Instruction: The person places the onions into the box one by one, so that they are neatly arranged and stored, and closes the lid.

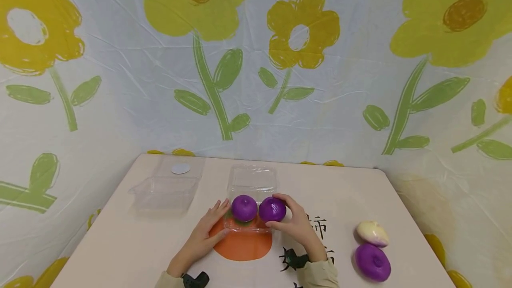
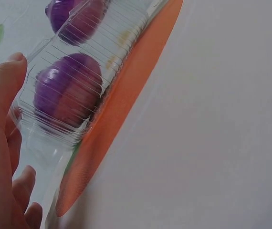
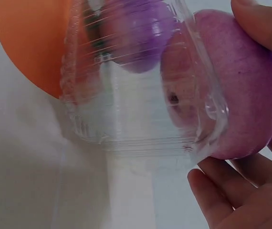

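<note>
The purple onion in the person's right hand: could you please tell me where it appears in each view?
Head: the purple onion sits centre, right of another onion, at the clear box.
Left wrist: top left, behind the box's ribbed wall.
Right wrist: right side, large, held by the right hand.
Shared landmark: the orange patch under the box.

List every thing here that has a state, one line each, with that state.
Near clamshell box: lid open, one purple onion inside.
Far clamshell box: open, nothing seen inside.
Left purple onion: sitting in the near box.
Right purple onion: gripped at the box's edge.
Left hand: fingers straight, resting against the box.
Right hand: curled round the right onion.
</note>
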`<state>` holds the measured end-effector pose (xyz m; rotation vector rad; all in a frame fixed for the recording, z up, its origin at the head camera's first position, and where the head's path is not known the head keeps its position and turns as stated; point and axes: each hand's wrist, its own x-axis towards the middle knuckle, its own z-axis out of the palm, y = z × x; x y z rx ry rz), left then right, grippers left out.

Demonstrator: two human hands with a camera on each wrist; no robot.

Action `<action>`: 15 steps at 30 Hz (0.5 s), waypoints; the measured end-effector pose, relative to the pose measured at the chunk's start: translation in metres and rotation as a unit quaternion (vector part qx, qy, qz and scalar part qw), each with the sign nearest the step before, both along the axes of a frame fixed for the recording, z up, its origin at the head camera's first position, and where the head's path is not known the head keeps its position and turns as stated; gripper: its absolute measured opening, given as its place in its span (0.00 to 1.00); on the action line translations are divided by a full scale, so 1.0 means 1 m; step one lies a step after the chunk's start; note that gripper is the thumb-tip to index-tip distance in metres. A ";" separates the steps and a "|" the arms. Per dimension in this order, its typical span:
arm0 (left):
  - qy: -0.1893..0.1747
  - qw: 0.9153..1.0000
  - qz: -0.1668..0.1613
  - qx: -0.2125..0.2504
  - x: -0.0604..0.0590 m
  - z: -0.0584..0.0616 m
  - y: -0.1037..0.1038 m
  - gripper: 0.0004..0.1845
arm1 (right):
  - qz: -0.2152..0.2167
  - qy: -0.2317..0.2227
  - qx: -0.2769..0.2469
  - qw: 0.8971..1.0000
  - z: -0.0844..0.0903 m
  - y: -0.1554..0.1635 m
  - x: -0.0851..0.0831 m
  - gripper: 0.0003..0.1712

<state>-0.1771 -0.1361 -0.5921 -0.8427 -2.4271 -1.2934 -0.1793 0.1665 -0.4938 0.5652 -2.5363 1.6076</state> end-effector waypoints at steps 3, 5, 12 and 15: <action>-0.009 1.000 -0.002 -0.001 0.000 0.001 0.000 0.34 | 0.005 0.002 0.017 1.000 -0.014 0.001 -0.006 0.43; -0.016 1.000 -0.004 0.000 0.001 0.001 0.000 0.34 | 0.012 -0.001 0.023 1.000 -0.021 0.002 -0.009 0.43; -0.004 1.000 -0.004 0.000 0.000 0.001 0.000 0.34 | 0.032 0.002 0.070 0.997 -0.024 -0.001 -0.010 0.44; -0.005 1.000 -0.001 -0.001 0.000 0.000 0.000 0.34 | 0.026 0.019 0.099 0.995 -0.024 -0.004 -0.009 0.44</action>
